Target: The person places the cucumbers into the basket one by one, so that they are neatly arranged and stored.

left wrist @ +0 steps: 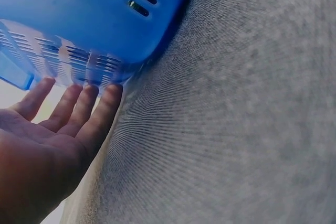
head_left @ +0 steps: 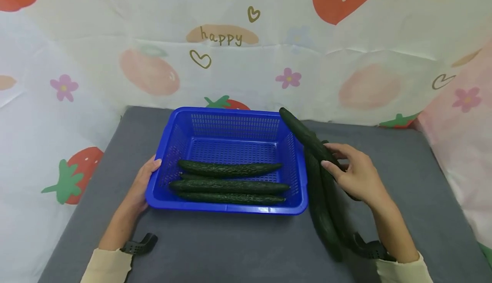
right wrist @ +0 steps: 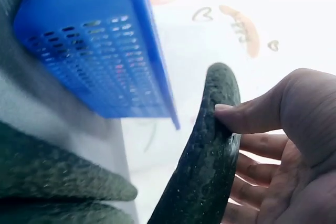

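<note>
Cream fabric sleeves (head_left: 106, 266) enter at the head view's bottom edge. The right hand (head_left: 359, 176) has a nearly closed grip, thumb opposite fingers, on a long dark-green cucumber (head_left: 301, 131) that slants up to the right rim of the blue perforated plastic basket (head_left: 226, 208). The left hand (head_left: 139, 184) grips the basket's left side, thumb on its rim, fingers (left wrist: 100, 119) fairly straight against the outside. Inside lie four dark-green cucumbers (head_left: 230, 186); two more long cucumbers (head_left: 319, 214) lie right of it on the grey cloth-covered counter (head_left: 230, 249).
</note>
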{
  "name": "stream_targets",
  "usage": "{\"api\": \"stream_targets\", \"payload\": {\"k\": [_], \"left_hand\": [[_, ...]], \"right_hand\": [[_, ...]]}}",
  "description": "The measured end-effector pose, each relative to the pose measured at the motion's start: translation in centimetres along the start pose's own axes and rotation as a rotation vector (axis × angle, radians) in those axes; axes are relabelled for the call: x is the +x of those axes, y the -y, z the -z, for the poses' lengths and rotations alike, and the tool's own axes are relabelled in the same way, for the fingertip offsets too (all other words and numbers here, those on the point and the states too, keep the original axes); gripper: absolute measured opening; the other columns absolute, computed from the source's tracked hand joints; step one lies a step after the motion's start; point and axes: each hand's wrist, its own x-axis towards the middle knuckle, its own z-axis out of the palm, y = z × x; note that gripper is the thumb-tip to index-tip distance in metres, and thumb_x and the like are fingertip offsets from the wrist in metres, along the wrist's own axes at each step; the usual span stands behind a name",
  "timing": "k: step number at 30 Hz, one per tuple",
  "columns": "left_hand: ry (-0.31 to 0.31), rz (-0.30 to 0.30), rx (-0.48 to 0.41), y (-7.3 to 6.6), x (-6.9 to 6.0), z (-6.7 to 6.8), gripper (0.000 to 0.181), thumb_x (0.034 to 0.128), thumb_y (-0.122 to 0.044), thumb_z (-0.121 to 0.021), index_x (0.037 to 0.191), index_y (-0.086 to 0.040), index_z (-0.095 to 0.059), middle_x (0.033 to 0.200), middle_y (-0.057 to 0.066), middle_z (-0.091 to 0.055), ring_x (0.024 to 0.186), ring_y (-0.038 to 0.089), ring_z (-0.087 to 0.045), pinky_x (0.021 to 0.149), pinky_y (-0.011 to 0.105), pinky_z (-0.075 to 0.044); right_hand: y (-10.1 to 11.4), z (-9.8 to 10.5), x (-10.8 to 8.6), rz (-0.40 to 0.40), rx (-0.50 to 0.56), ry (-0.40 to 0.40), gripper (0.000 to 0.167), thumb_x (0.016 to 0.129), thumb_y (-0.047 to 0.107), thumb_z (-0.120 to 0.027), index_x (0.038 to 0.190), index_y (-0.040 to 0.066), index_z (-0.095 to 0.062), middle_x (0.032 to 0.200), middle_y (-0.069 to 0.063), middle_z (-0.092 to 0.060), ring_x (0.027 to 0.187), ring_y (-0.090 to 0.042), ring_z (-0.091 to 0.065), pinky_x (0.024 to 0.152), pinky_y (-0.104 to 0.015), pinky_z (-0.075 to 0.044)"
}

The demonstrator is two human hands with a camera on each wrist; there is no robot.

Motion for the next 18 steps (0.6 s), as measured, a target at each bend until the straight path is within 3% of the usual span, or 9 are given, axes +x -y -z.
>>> {"api": "stream_targets", "payload": {"k": [3,8,11,15,18], "left_hand": [[0.002,0.002,-0.026,0.2,0.1,-0.1,0.034,0.1144,-0.029,-0.033,0.144,-0.025,-0.050,0.122,-0.009,-0.072,0.107,0.007,-0.070,0.089,0.026,-0.061],[-0.002,0.008,-0.041,0.1,-0.1,-0.2,0.032,0.1145,-0.028,-0.033,0.138,-0.027,-0.054,0.118,-0.007,-0.073,0.104,0.007,-0.071,0.086,0.026,-0.061],[-0.014,0.009,-0.040,-0.1,-0.2,-0.2,0.032,0.1143,-0.028,-0.034,0.139,-0.024,-0.053,0.117,-0.007,-0.073,0.103,0.007,-0.071,0.085,0.026,-0.061],[-0.009,0.013,-0.009,-0.3,-0.1,-0.2,0.042,0.1146,-0.031,-0.034,0.152,-0.016,-0.043,0.123,-0.009,-0.071,0.108,0.006,-0.070,0.089,0.025,-0.060],[0.004,0.006,0.017,-0.3,-0.1,-0.3,0.055,0.1146,-0.033,-0.033,0.162,-0.005,-0.029,0.128,-0.010,-0.068,0.113,0.006,-0.068,0.092,0.024,-0.059]], "right_hand": [[0.9,0.3,0.4,0.004,-0.020,0.037,0.048,0.105,0.026,-0.067,0.150,0.010,-0.057,0.141,-0.022,-0.064,0.119,-0.042,-0.067,0.088,-0.059,-0.057],[2.6,0.6,1.3,0.036,-0.070,0.069,0.047,0.104,0.027,-0.068,0.148,0.013,-0.058,0.135,-0.020,-0.068,0.077,-0.028,-0.063,0.065,-0.041,-0.045],[3.3,0.7,2.0,0.071,-0.066,0.068,0.044,0.104,0.024,-0.069,0.146,0.013,-0.061,0.134,-0.019,-0.069,0.085,-0.030,-0.066,0.070,-0.045,-0.051],[3.9,0.6,2.8,0.102,-0.066,0.072,0.042,0.103,0.023,-0.070,0.144,0.014,-0.063,0.133,-0.014,-0.070,0.121,-0.034,-0.065,0.085,-0.050,-0.054],[4.4,0.4,3.3,0.120,-0.072,0.082,0.042,0.103,0.023,-0.070,0.144,0.015,-0.063,0.132,-0.012,-0.070,0.116,-0.032,-0.065,0.080,-0.046,-0.050]]}}
